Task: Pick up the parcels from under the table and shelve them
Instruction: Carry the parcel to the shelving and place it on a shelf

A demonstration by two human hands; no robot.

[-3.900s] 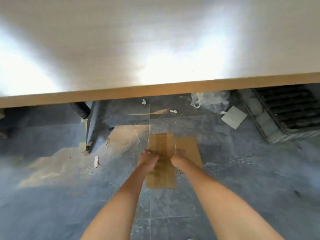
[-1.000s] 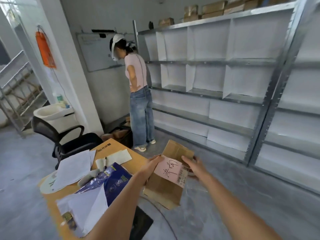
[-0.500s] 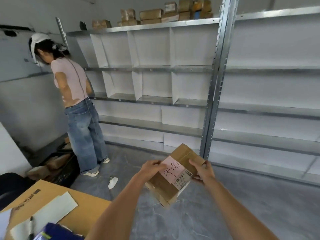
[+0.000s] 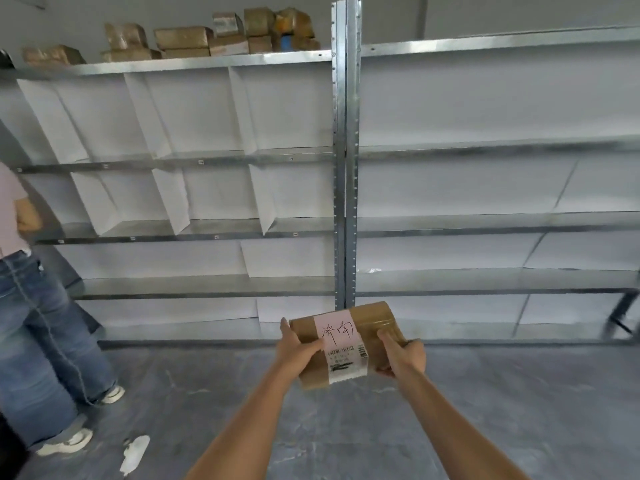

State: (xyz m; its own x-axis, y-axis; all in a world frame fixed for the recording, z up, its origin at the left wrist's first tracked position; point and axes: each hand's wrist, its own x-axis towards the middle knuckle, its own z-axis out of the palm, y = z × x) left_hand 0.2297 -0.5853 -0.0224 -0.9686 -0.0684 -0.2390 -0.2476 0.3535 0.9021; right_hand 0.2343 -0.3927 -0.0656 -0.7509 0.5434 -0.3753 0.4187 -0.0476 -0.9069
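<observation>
A brown cardboard parcel (image 4: pixel 372 325) with a pink handwritten label and a barcode sticker sits between both my hands at chest height. My left hand (image 4: pixel 294 348) grips its left side, thumb over the top. On the right side my right hand (image 4: pixel 403 355) holds it with fingers wrapped over the edge. Ahead stands a metal shelf unit (image 4: pixel 343 168) with white paper dividers, its middle shelves bare. Several brown parcels (image 4: pixel 207 39) are stacked on the top shelf at the left.
Another person (image 4: pixel 31 323) in jeans and white shoes stands at the left, close to the shelves. A crumpled white scrap (image 4: pixel 135 452) lies on the grey floor near their feet. Grey floor stretches between me and the shelf.
My view has swung right, from the desk and under-table floor to face the shelves. The parcel, lifted earlier from the floor, has turned label-up and level in both hands.
</observation>
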